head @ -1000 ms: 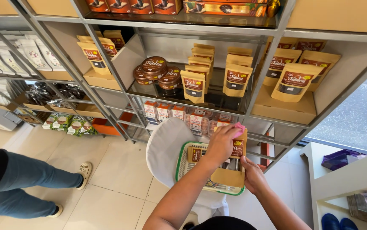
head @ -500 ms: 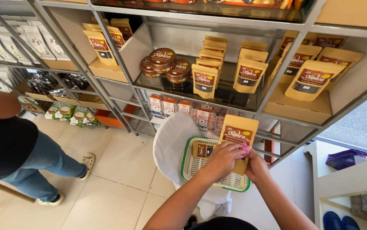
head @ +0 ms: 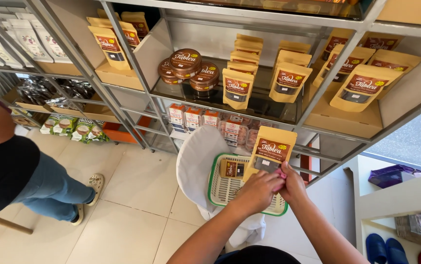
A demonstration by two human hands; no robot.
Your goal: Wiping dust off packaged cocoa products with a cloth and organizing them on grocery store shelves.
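Both hands pinching bottom edge of upright tan pouch, dark-red label, above green basket

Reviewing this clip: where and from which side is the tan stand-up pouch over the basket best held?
Probably by its bottom edge, from below. The pouch stands upright, and the left hand and right hand already pinch there, label unobstructed.

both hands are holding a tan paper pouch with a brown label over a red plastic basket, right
Not quite: the plastic basket is green-rimmed and white, not red. The head view shows the left hand and right hand together gripping the bottom of the tan paper pouch with a brown label, held above that basket.
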